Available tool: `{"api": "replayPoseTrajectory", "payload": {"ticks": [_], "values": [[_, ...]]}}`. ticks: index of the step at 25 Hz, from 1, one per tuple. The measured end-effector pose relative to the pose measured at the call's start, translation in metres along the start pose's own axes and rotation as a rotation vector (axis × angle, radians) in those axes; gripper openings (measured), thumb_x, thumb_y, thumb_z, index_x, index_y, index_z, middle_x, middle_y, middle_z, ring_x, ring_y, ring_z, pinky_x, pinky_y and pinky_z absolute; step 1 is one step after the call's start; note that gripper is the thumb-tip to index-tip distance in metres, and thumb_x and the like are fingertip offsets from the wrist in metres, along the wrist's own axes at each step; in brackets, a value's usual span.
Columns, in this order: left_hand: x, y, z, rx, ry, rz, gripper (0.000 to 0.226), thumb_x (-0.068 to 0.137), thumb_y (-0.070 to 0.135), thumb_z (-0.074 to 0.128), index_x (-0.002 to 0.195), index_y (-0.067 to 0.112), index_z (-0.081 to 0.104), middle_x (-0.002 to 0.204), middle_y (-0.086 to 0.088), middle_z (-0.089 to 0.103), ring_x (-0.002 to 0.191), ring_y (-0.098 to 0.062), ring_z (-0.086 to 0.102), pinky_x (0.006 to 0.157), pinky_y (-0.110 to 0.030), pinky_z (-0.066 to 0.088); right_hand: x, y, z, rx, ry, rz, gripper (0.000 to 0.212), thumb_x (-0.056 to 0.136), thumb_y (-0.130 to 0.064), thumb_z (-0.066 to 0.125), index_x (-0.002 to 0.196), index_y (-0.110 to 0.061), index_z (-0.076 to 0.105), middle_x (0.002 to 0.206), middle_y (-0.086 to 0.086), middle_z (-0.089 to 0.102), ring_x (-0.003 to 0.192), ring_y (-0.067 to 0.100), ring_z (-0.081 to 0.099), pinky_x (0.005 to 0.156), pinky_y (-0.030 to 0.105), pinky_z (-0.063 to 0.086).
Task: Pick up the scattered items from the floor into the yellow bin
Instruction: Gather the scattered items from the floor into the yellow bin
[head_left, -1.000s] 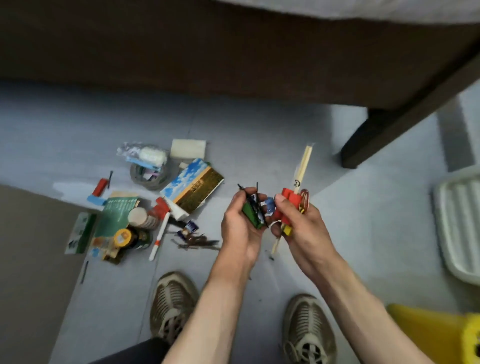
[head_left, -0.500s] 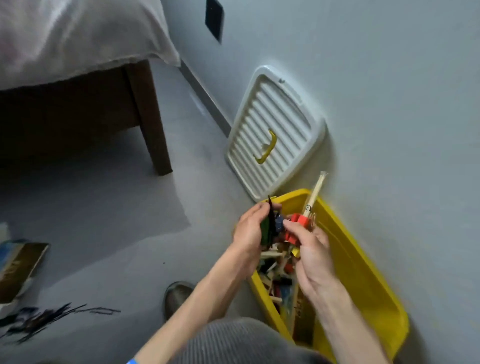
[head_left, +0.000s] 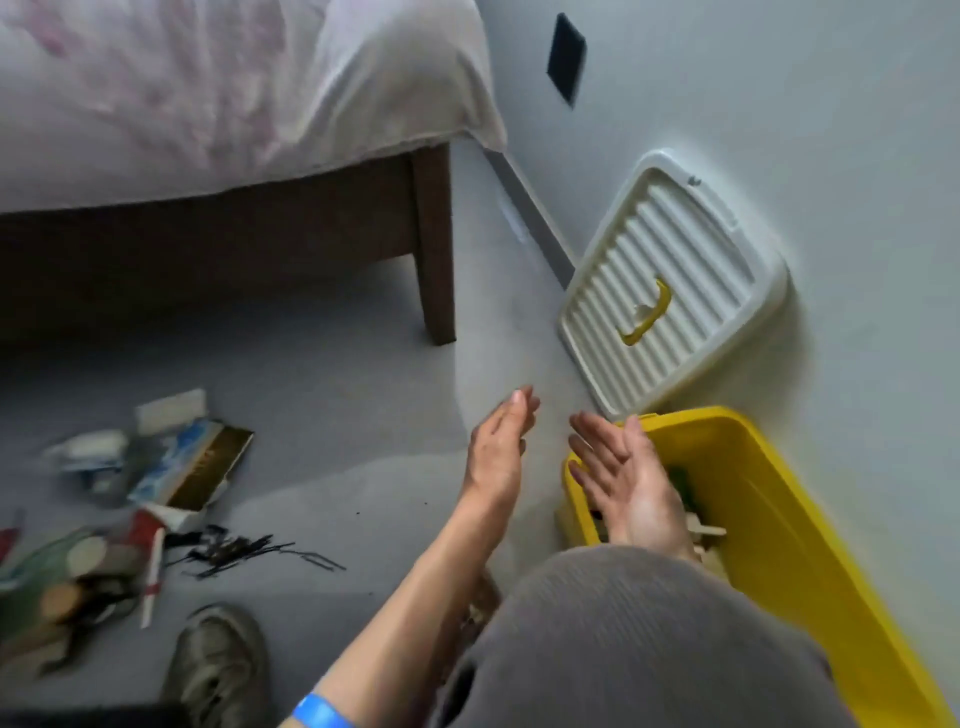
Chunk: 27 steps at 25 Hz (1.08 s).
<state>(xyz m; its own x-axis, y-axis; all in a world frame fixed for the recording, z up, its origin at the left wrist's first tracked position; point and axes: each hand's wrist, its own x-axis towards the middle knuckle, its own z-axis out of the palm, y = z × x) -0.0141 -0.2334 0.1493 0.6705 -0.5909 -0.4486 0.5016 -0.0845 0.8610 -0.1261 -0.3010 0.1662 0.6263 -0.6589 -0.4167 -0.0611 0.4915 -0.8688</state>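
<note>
Both hands are empty, fingers straight: right hand (head_left: 631, 488) over the yellow bin (head_left: 810, 525) at lower right, left hand (head_left: 497, 447) just beside it.

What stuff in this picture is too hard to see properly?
1. Inside the yellow bin, head view: the right hand and a grey-clad knee cover most of the contents.
2. The pile of items on the floor at left: motion blur smears it, so labels are unreadable.
3. The pile's left part: cut off by the frame edge.
4. The right shoe: hidden behind the left forearm and the knee.
</note>
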Motion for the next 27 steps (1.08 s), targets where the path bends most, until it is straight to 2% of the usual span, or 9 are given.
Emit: {"api": "replayPoseTrajectory", "payload": {"ticks": [4,10,14,16,18,20,22,24,27], "values": [[0.002,0.014,-0.106,-0.146,0.314,0.029,0.036,0.103,0.032,0.040,0.132,0.017,0.057,0.130,-0.004,0.062,0.118,-0.017,0.058,0.100,-0.030,0.040,0.026,0.037,0.105,-0.163,-0.333,0.192,0.067,0.081,-0.059,0.045,0.128,-0.014,0.059,0.127,0.000,0.066,0.117,0.016,0.061,0.102,0.039,0.045],[-0.004,0.009,-0.259,-0.230,0.701,0.050,0.033,0.102,0.035,0.043,0.127,0.022,0.060,0.126,-0.001,0.064,0.117,-0.016,0.058,0.105,-0.037,0.041,0.042,0.110,0.245,-0.394,-0.686,0.274,0.054,0.088,-0.054,0.044,0.120,-0.016,0.065,0.119,-0.003,0.070,0.108,0.014,0.067,0.091,0.035,0.053],[0.007,0.008,-0.358,-0.146,0.927,0.076,0.025,0.098,0.030,0.052,0.121,0.024,0.063,0.114,0.005,0.066,0.103,-0.009,0.061,0.087,-0.022,0.048,0.065,0.165,0.318,-0.558,-0.875,0.330,0.043,0.092,-0.051,0.048,0.117,-0.022,0.068,0.117,-0.007,0.070,0.106,0.012,0.067,0.089,0.037,0.054],[0.015,0.008,-0.402,0.029,0.992,0.060,0.022,0.096,0.024,0.057,0.116,0.025,0.064,0.104,0.007,0.067,0.099,-0.012,0.064,0.082,-0.024,0.050,0.078,0.189,0.340,-0.645,-0.932,0.304,0.030,0.091,-0.048,0.056,0.113,-0.032,0.068,0.115,-0.009,0.070,0.101,0.006,0.068,0.085,0.032,0.056],[0.026,0.005,-0.447,0.286,1.027,-0.012,0.018,0.093,0.023,0.059,0.110,0.024,0.064,0.101,0.004,0.067,0.098,-0.019,0.065,0.082,-0.030,0.052,0.097,0.218,0.359,-0.814,-0.963,0.172,0.024,0.088,-0.040,0.066,0.112,-0.038,0.065,0.115,-0.011,0.068,0.096,0.001,0.066,0.080,0.024,0.054],[0.037,-0.008,-0.485,0.652,0.987,-0.109,0.028,0.087,0.019,0.062,0.116,0.017,0.062,0.114,-0.006,0.066,0.104,-0.027,0.061,0.085,-0.041,0.054,0.119,0.250,0.373,-1.146,-1.027,-0.150,0.049,0.087,-0.034,0.067,0.133,-0.036,0.050,0.131,-0.008,0.058,0.112,0.007,0.057,0.088,0.025,0.047],[0.046,-0.025,-0.511,0.990,0.843,-0.193,0.048,0.082,0.019,0.065,0.129,0.017,0.054,0.130,-0.010,0.057,0.116,-0.031,0.052,0.092,-0.046,0.049,0.142,0.281,0.383,-1.522,-1.152,-0.554,0.078,0.087,-0.025,0.062,0.152,-0.032,0.020,0.158,0.000,0.025,0.139,0.021,0.031,0.108,0.034,0.032],[0.049,-0.035,-0.520,1.055,0.752,-0.226,0.052,0.081,0.020,0.065,0.131,0.017,0.052,0.129,-0.013,0.057,0.120,-0.033,0.049,0.093,-0.044,0.049,0.159,0.298,0.392,-1.772,-1.212,-0.789,0.091,0.085,-0.021,0.061,0.154,-0.032,0.002,0.163,-0.001,0.001,0.147,0.026,0.012,0.117,0.043,0.015],[0.054,-0.043,-0.524,0.956,0.720,-0.230,0.029,0.087,0.025,0.059,0.114,0.018,0.064,0.110,-0.011,0.068,0.100,-0.031,0.063,0.079,-0.037,0.055,0.169,0.308,0.399,-1.897,-1.207,-0.914,0.081,0.084,-0.024,0.064,0.153,-0.023,0.020,0.160,0.005,0.022,0.141,0.030,0.030,0.116,0.047,0.022]]}}
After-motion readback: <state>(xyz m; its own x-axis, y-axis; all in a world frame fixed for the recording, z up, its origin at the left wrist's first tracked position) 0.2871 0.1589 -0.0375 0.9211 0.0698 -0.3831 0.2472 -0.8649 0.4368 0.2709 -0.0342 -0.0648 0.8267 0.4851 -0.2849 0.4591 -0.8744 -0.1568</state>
